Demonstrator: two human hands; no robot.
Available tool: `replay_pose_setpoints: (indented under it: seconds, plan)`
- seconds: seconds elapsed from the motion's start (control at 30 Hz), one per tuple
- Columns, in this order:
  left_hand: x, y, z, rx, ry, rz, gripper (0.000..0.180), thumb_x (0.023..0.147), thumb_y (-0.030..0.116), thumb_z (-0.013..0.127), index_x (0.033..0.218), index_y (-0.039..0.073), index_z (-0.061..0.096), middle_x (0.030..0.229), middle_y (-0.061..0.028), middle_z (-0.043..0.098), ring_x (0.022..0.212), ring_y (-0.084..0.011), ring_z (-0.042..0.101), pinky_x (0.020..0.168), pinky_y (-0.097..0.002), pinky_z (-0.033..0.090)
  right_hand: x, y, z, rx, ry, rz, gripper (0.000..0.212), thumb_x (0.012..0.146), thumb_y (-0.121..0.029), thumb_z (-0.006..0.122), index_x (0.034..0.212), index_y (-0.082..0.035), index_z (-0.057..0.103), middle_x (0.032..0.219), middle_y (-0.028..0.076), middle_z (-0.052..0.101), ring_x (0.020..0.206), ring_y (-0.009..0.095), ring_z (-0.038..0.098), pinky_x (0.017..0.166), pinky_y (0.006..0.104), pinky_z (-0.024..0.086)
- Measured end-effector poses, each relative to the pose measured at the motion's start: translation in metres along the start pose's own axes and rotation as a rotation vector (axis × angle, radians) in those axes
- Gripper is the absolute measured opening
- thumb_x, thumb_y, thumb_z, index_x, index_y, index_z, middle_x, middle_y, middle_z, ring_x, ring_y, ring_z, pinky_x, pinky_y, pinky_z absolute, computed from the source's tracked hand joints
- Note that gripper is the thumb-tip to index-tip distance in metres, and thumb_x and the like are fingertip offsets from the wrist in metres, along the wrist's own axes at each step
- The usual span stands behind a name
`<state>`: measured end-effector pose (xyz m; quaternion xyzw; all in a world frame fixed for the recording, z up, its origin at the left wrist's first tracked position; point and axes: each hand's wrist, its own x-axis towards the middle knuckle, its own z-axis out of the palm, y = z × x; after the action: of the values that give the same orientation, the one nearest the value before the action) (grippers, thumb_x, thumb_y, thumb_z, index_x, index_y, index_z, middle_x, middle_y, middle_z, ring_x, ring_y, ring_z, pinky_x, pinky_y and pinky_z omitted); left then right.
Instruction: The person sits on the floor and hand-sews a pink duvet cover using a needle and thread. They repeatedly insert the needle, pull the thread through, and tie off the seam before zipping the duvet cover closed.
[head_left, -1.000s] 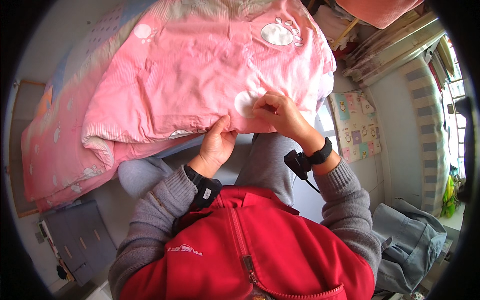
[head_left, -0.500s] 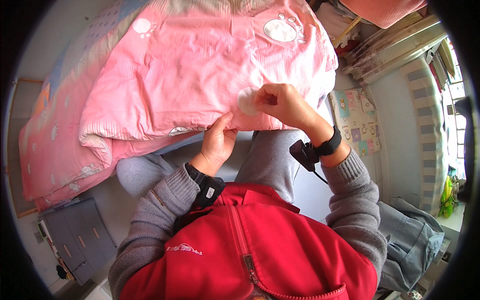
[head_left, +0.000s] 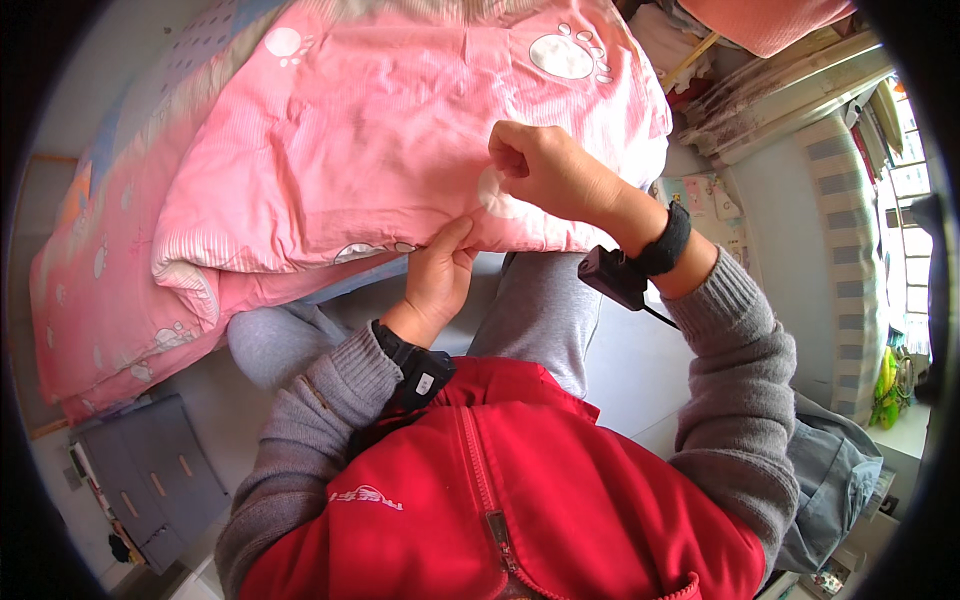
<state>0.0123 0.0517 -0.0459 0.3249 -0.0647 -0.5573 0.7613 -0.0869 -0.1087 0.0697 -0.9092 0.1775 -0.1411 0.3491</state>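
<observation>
A pink quilt (head_left: 380, 150) with white paw prints lies bunched over the bed in front of me and reaches my knees. My left hand (head_left: 440, 270) is closed on the quilt's near edge, pinching the fabric between thumb and fingers. My right hand (head_left: 545, 165) is raised just above the quilt, with its fingers curled together. Whatever those fingers hold, if anything, is hidden or too small to see. Below them, a white round print (head_left: 497, 198) on the fabric is partly covered by the hand.
My grey-trousered knees (head_left: 545, 310) are under the quilt's edge. A grey cabinet (head_left: 155, 470) stands at the lower left. Grey cloth (head_left: 830, 490) is heaped at the lower right, and a curtain (head_left: 845, 270) hangs by the window on the right.
My right hand has lifted up and away from the white print, turning its back toward me, and its forearm has swung outward. The left hand still pinches the quilt edge.
</observation>
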Motion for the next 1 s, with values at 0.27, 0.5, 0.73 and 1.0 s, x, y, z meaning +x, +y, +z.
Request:
replay_pose_setpoints:
  seconds: [0.27, 0.5, 0.73, 1.0]
  plan:
    - [-0.001, 0.004, 0.002, -0.053, -0.023, -0.020, 0.015, 0.090, 0.005, 0.060, 0.104, 0.002, 0.064, 0.098, -0.0050, 0.066, 0.087, -0.0145, 0.063, 0.084, -0.0297, 0.050, -0.006, -0.005, 0.012, -0.047, 0.022, -0.051, 0.012, 0.074, 0.000, 0.060, 0.085, -0.001, 0.057, 0.073, 0.015, 0.063, 0.071, 0.035, 0.064, 0.063, 0.0405, 0.050]
    - [0.000, 0.005, 0.005, -0.046, 0.016, -0.009, 0.021, 0.091, 0.010, 0.057, 0.110, 0.002, 0.061, 0.109, -0.0066, 0.065, 0.101, -0.0160, 0.061, 0.089, -0.0327, 0.048, -0.018, 0.002, 0.014, 0.073, 0.148, 0.026, 0.010, 0.075, 0.000, 0.062, 0.079, -0.001, 0.053, 0.067, 0.012, 0.055, 0.061, 0.023, 0.055, 0.058, 0.0334, 0.046]
    - [0.000, 0.003, 0.004, -0.018, 0.055, -0.001, 0.022, 0.092, 0.012, 0.057, 0.111, 0.002, 0.061, 0.111, -0.0066, 0.064, 0.104, -0.0165, 0.060, 0.093, -0.0341, 0.046, -0.022, 0.011, 0.029, 0.013, 0.209, -0.049, 0.006, 0.077, -0.004, 0.060, 0.077, -0.004, 0.054, 0.067, 0.017, 0.056, 0.064, 0.037, 0.059, 0.057, 0.0410, 0.047]
    - [0.002, 0.003, 0.002, -0.006, 0.057, -0.025, 0.022, 0.091, 0.011, 0.058, 0.111, 0.001, 0.061, 0.110, -0.0077, 0.064, 0.102, -0.0168, 0.060, 0.092, -0.0335, 0.047, -0.022, 0.010, 0.030, 0.030, 0.216, -0.058, 0.006, 0.079, -0.003, 0.058, 0.077, -0.003, 0.052, 0.069, 0.018, 0.057, 0.064, 0.037, 0.059, 0.057, 0.0409, 0.047]
